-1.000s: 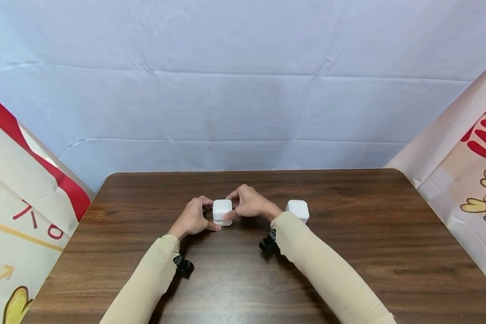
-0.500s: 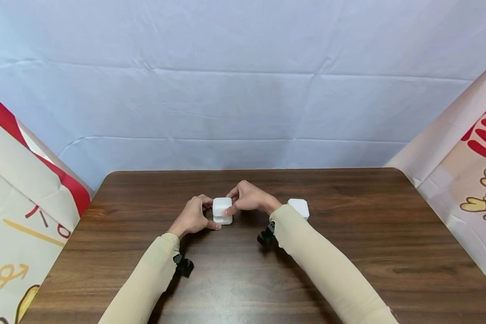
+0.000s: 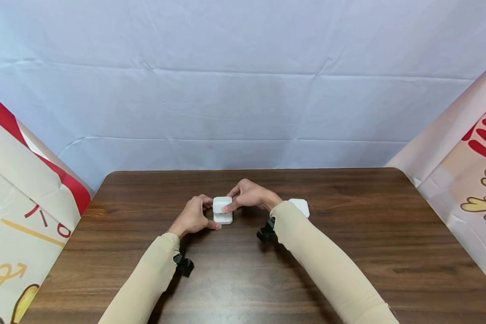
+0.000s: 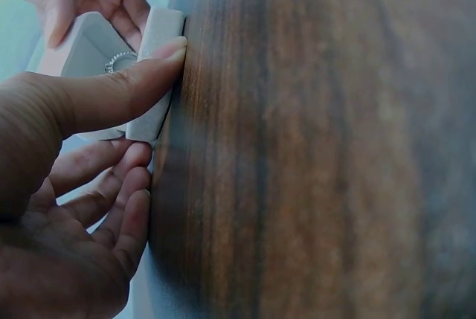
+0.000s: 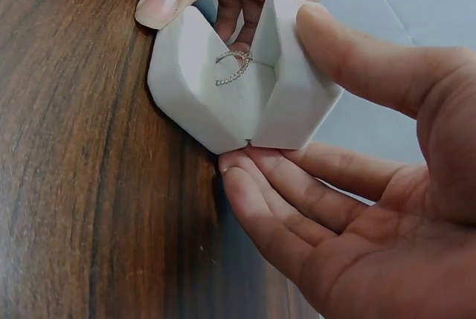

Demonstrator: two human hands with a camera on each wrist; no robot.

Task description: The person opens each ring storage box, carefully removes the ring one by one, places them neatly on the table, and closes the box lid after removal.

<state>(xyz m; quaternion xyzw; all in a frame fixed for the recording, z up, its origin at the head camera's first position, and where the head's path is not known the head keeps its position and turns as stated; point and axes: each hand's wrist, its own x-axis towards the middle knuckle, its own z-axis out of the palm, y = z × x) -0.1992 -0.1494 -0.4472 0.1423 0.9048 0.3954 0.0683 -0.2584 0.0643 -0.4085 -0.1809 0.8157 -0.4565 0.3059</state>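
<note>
A white ring box (image 3: pixel 223 219) stands on the table with its lid part-way up. Inside it sits a silver-coloured ring (image 5: pixel 242 71) with a beaded band, which the right wrist view shows between lid and base. My left hand (image 3: pixel 192 218) holds the base, thumb at the front edge and fingers at the far side. On the lid, my right hand (image 3: pixel 251 195) grips with the thumb in front and fingers round by the hinge. In the left wrist view the left thumb (image 4: pixel 123 100) crosses in front of the box and hides part of the opening.
A second white box (image 3: pixel 300 206) lies to the right, partly covered by the right sleeve (image 3: pixel 312 252). The brown wooden table (image 3: pixel 368 216) ends at a white cloth backdrop (image 3: pixel 235 90). Printed cloths hang on both sides.
The lid has tilted further up from the base, and the gap between them has widened. My right hand has risen slightly with it. My left hand has stayed in place.
</note>
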